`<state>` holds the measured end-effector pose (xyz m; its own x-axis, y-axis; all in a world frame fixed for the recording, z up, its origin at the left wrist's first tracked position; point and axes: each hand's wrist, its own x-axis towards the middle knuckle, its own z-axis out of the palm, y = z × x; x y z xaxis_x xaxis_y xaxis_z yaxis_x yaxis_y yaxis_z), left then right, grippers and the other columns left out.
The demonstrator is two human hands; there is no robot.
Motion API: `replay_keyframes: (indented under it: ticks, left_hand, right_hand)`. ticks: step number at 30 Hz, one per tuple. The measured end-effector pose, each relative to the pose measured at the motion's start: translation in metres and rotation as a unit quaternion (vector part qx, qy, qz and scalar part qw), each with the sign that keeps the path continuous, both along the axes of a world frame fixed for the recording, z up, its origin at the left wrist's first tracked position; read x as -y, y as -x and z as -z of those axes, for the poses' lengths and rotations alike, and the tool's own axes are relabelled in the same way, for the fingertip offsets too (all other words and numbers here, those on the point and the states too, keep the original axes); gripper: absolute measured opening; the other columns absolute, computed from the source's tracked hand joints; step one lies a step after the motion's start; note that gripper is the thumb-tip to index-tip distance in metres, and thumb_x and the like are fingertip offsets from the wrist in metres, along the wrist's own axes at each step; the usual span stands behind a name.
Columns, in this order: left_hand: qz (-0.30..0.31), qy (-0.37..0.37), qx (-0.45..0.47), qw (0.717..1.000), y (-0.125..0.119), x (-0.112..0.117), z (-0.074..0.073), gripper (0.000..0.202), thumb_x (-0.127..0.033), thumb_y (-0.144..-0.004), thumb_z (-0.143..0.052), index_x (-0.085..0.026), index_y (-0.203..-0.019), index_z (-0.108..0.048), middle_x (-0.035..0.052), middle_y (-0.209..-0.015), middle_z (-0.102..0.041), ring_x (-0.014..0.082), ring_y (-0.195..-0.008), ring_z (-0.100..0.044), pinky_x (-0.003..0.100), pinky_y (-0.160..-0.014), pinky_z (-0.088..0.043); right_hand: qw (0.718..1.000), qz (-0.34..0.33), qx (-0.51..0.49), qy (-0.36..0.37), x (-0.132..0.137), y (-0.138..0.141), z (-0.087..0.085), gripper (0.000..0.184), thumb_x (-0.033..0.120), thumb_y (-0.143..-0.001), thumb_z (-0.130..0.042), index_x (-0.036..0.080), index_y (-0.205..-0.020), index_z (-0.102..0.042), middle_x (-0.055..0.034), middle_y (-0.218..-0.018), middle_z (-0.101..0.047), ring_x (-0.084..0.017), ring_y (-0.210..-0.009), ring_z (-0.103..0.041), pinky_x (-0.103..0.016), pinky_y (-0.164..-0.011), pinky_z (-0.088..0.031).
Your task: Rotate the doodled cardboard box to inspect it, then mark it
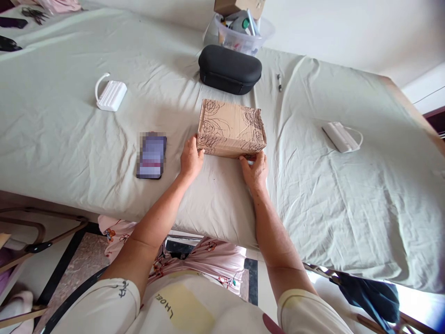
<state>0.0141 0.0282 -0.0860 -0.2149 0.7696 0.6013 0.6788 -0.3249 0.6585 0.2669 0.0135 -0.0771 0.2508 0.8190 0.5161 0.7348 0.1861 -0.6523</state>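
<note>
A brown cardboard box (231,127) with black scribbles on it lies on the pale green sheet (69,134). My left hand (190,158) rests against the box's near left corner, fingers curled on its side. At the near right corner my right hand (255,170) grips the bottom edge with closed fingers. A small white piece shows just under the box by my right fingers; I cannot make out what it is.
A phone (152,155) lies left of the box. Behind it sit a black zip case (229,69) and a clear tub of supplies (243,32). White power banks lie at the far left (110,95) and right (340,136). A pen (279,82) lies nearby.
</note>
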Motion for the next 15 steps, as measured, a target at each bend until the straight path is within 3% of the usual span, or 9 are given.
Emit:
replay_keyframes:
  ticks: [4, 10, 15]
  left_hand:
    - [0.001, 0.020, 0.003, 1.000, 0.001, 0.000, -0.003, 0.042, -0.017, -0.094, -0.074, -0.022, -0.132, -0.058, 0.0100, -0.115, -0.072, 0.0270, -0.105, -0.074, 0.042, -0.091, -0.065]
    - [0.028, 0.036, 0.039, 0.998, 0.004, -0.002, -0.001, 0.040, -0.013, -0.095, -0.069, -0.024, -0.132, -0.057, 0.0078, -0.112, -0.071, 0.0240, -0.102, -0.075, 0.041, -0.090, -0.066]
    - [0.024, 0.090, 0.057, 0.994, 0.003, 0.004, -0.015, 0.047, -0.004, -0.091, -0.067, -0.024, -0.132, -0.058, 0.0077, -0.114, -0.070, 0.0260, -0.107, -0.074, 0.045, -0.098, -0.065]
  right_hand:
    - [0.999, -0.005, -0.024, 0.035, 0.000, 0.001, -0.001, 0.037, 0.036, -0.079, -0.071, 0.023, -0.113, -0.061, -0.0033, -0.095, -0.061, -0.024, -0.094, -0.061, -0.054, -0.092, -0.059]
    - [0.999, -0.004, -0.013, 0.046, 0.000, -0.005, -0.006, 0.036, 0.018, -0.074, -0.055, 0.021, -0.108, -0.064, -0.0075, -0.100, -0.062, -0.025, -0.097, -0.061, -0.051, -0.095, -0.057]
    - [0.999, 0.021, 0.023, 0.027, 0.000, -0.015, -0.015, 0.034, 0.019, -0.080, -0.051, 0.022, -0.109, -0.068, -0.0085, -0.104, -0.065, -0.025, -0.101, -0.061, -0.049, -0.098, -0.054]
